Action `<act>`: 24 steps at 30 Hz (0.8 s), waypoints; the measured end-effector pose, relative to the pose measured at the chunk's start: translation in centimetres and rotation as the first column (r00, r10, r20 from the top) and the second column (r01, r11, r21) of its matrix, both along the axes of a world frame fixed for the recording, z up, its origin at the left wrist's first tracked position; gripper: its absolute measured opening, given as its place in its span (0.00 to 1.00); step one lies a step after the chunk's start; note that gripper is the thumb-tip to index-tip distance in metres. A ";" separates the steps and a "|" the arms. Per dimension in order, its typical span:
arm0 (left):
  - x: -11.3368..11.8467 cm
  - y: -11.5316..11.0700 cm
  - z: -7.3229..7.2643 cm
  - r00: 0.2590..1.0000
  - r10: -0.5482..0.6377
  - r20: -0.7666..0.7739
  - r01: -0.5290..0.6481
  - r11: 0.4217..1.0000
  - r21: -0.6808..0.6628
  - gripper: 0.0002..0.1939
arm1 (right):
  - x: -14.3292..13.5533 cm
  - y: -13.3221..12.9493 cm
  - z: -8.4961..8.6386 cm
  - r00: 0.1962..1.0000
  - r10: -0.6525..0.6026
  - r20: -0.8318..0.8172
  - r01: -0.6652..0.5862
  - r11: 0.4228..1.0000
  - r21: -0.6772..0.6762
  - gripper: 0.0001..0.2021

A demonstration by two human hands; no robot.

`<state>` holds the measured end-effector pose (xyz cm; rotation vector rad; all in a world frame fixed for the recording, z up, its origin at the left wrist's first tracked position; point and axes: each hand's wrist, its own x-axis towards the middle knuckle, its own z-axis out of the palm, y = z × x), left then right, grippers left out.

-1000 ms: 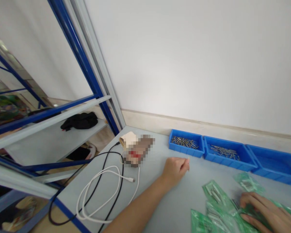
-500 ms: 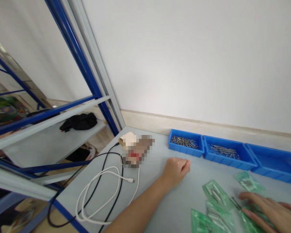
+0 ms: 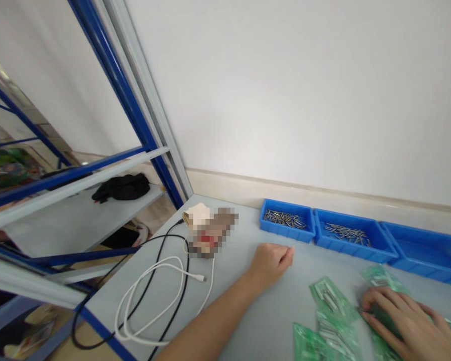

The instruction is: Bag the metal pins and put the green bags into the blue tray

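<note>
My left hand (image 3: 272, 263) rests on the grey tabletop, its fingers curled into a loose fist with nothing showing in them. At the lower right my right hand (image 3: 409, 318) is bent over the green plastic bags, thumb and forefinger closed around a thin dark screw, mostly hidden by the fingers. Beside it lies a green bag of metal screws (image 3: 330, 298), overlapping a second bag (image 3: 338, 336). Another green bag (image 3: 310, 343) is at the bottom edge. One more bag (image 3: 383, 277) lies just behind my right hand, and others are partly under it.
Along the wall stand a blue bin of short screws (image 3: 285, 233), a blue bin of longer screws (image 3: 355, 250) and a third blue bin (image 3: 428, 273). A white cable (image 3: 126, 311), a black cable (image 3: 184, 291) and a blurred-out item (image 3: 214, 233) occupy the left. A blue rack post (image 3: 113, 75) rises there.
My right hand has shifted slightly left, and its thumb and forefinger have closed on the screw that showed beside the bags. My left hand stays in place.
</note>
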<state>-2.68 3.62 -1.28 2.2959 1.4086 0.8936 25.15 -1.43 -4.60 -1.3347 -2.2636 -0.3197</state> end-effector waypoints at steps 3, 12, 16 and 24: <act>0.0 0.1 0.0 1.000 -0.002 -0.025 0.002 1.000 0.006 0.22 | -0.4 0.2 0.6 1.000 0.016 -0.011 -0.016 1.000 -0.008 0.18; 1.2 -1.4 0.2 0.907 -0.148 -0.394 0.257 0.936 0.241 0.13 | -3.4 -1.1 4.3 0.894 -0.066 -0.444 -0.143 0.896 -0.420 0.15; 2.7 -3.6 0.9 0.748 -0.210 -0.630 0.491 0.813 0.313 0.08 | -5.0 -1.9 4.8 0.785 -0.055 -0.617 -0.334 0.800 -0.497 0.11; 3.4 -4.7 1.2 0.725 -0.180 -0.665 0.566 0.707 0.425 0.07 | -5.8 -2.3 3.9 0.618 -0.051 -0.785 -0.485 0.761 -0.431 0.07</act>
